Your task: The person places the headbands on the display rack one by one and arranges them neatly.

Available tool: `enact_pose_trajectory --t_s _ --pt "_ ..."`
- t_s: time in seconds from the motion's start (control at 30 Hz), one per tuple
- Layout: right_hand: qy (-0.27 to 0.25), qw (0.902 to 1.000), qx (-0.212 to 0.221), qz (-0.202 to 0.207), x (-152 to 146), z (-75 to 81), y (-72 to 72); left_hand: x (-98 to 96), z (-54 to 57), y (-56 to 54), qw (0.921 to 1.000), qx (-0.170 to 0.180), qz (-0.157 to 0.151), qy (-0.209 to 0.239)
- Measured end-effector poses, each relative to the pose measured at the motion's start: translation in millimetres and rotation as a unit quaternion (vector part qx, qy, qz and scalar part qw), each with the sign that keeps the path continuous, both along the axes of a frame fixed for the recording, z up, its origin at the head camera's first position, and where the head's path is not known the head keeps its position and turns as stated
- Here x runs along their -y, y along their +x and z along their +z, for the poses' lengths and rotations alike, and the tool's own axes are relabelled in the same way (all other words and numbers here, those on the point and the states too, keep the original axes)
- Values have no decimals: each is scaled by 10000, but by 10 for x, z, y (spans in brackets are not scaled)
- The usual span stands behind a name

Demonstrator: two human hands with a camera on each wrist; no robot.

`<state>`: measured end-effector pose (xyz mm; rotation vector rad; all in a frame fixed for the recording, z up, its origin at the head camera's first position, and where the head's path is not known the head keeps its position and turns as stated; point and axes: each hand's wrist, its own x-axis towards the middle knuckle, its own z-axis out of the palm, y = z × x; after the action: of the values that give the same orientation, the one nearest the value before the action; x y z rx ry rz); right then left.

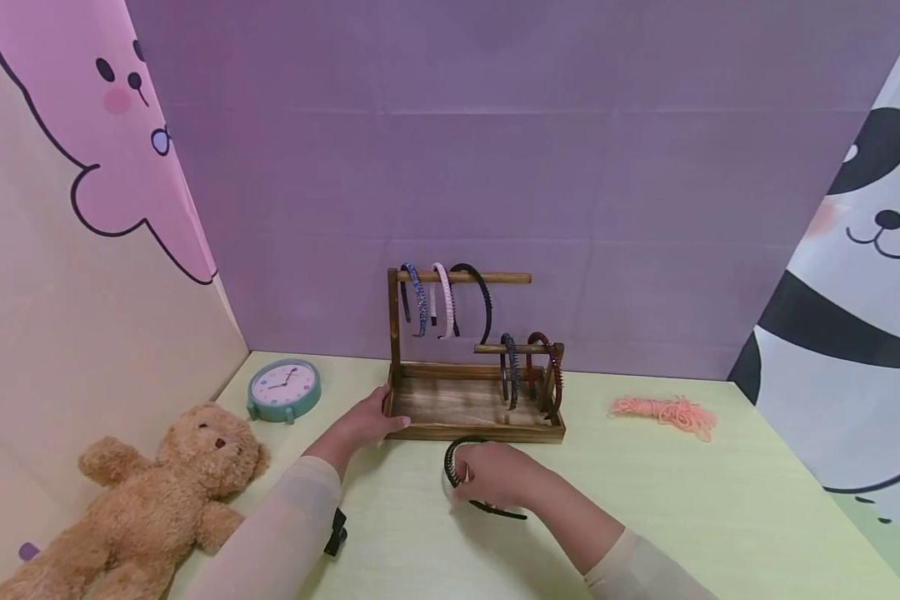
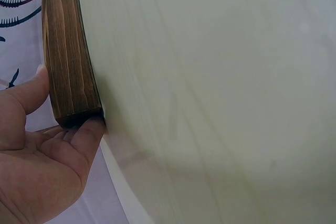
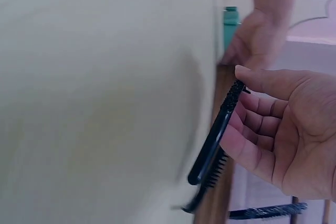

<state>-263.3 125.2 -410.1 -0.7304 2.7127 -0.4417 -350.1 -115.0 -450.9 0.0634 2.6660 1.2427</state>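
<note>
In front of the wooden rack point(image 1: 465, 432), my right hand point(image 1: 498, 475) pinches a black toothed headband point(image 1: 450, 467) just above the table. The right wrist view shows this headband point(image 3: 215, 140) between thumb and fingers. My left hand point(image 1: 367, 418) grips the left end of the rack's tray, thumb on one side and fingers at the corner, as the left wrist view shows on the wood point(image 2: 71, 61). On the upper bar hang a blue headband point(image 1: 418, 300), a pink one point(image 1: 445, 300) and a black one point(image 1: 483, 300). A dark blue headband point(image 1: 511, 375) and a dark red one point(image 1: 557, 375) hang on the lower bar.
Left of the rack lies a teal clock point(image 1: 285, 389), with a brown teddy bear point(image 1: 146, 517) nearer the front. A bundle of peach-pink cord point(image 1: 667, 414) lies to the right. A small black object point(image 1: 336, 533) shows beside my left sleeve. A purple backdrop point(image 1: 495, 167) stands behind.
</note>
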Motion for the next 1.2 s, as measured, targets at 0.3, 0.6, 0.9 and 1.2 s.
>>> enact_pose_trajectory --t_s 0.3,0.6,0.9,1.2 --pt "-925 9932 622 -323 -124 333 -17 -8 0 -8 9999 55 59 80" --pt "-1688 9816 796 -406 -269 547 -31 -5 0 -19 9999 120 78 85" --pt "-2077 9756 324 -638 -427 802 1 -9 19 -4 9998 149 64 97" --pt "-2694 9598 -136 -770 -655 1001 19 -17 18 12 9997 189 83 98"
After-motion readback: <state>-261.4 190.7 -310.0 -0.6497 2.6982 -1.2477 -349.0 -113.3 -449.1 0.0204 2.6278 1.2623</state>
